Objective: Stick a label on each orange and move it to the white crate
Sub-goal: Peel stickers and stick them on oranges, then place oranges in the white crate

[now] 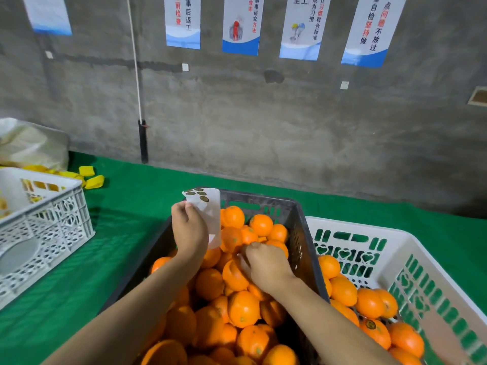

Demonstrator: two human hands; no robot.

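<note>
Probably a fruit-packing workshop: concrete wall (263, 122), work posters (241, 25), crated oranges (242, 308).

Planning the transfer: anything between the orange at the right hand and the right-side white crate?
Only the black crate's right wall, beside the white crate; the orange under the right hand must clear it.

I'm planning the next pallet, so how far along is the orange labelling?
Done: several oranges lie in the white plastic crate on the right, one showing a round sticker. In hand: the left hand holds the white label sheet; the right hand rests curled fingers on an orange in the dark plastic crate. Left: that crate is heaped with unmoved oranges.
</note>
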